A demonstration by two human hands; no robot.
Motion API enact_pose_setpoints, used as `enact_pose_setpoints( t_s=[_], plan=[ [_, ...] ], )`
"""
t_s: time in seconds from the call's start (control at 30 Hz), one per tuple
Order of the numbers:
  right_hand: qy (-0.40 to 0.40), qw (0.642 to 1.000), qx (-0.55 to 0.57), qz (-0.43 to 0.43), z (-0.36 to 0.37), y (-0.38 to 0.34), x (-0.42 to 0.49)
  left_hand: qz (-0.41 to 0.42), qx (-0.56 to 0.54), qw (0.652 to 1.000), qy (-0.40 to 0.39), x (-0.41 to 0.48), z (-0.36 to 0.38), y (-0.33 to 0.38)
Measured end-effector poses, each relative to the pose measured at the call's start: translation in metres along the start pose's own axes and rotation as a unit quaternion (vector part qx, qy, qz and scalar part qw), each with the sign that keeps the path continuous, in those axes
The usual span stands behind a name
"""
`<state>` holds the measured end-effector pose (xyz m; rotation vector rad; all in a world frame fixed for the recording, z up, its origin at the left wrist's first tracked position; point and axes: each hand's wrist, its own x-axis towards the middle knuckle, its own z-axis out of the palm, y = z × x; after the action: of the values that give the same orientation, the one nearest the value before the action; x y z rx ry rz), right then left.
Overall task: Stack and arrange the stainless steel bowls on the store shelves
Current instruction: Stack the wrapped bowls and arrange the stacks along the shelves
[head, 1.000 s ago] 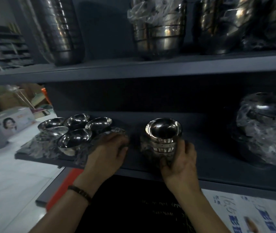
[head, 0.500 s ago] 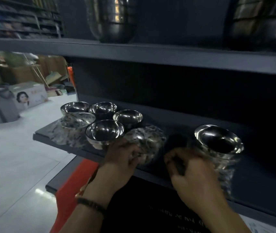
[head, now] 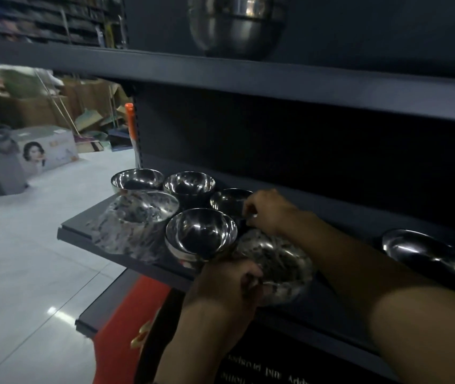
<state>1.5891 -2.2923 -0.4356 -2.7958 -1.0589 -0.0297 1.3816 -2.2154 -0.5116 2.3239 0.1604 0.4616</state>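
Note:
Several small steel bowls stand at the left end of the dark shelf (head: 340, 325). My right hand (head: 268, 210) reaches across and pinches the rim of the back right bowl (head: 227, 199). My left hand (head: 227, 284) grips a plastic-wrapped bowl (head: 279, 261) at the shelf's front edge. Just left of it sits a bare front bowl (head: 200, 232). Another wrapped bowl (head: 140, 217) stands further left, with two bare bowls (head: 137, 178) (head: 189, 182) behind it. The bowl stack (head: 431, 256) is at the right, partly behind my right forearm.
A stack of large steel bowls (head: 234, 26) stands on the upper shelf (head: 248, 76). White tiled floor (head: 27, 259) lies to the left, with a printed box (head: 46, 151) and cardboard boxes beyond. A red mat (head: 126, 314) is below the shelf.
My right hand left the bowl stack and moved left across to the back right bowl. My left hand took hold of the wrapped bowl at the front. The view swung left.

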Motion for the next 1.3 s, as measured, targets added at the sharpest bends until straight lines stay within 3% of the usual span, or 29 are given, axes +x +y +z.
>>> enact_pose_setpoints(
  t_s=[0.17,0.47,0.7,1.0,1.3],
  plan=[
    [-0.026,0.999,-0.025,-0.001,0.007,0.005,0.012,-0.003,-0.004,1.000,0.008,0.007,0.003,-0.004],
    [0.082,0.997,-0.018,0.001,-0.037,0.016,-0.032,-0.004,-0.061,0.998,0.010,0.008,0.013,0.005],
    [0.109,0.994,-0.023,0.014,-0.074,0.024,-0.101,0.007,-0.128,0.992,0.004,0.011,0.028,0.017],
    [0.097,0.992,-0.023,0.084,-0.044,0.030,-0.147,-0.016,-0.145,0.989,-0.003,0.014,0.037,0.027],
    [0.088,0.991,-0.023,0.097,-0.020,0.020,-0.145,-0.003,-0.121,0.993,-0.003,0.012,0.035,0.019]
  ],
)
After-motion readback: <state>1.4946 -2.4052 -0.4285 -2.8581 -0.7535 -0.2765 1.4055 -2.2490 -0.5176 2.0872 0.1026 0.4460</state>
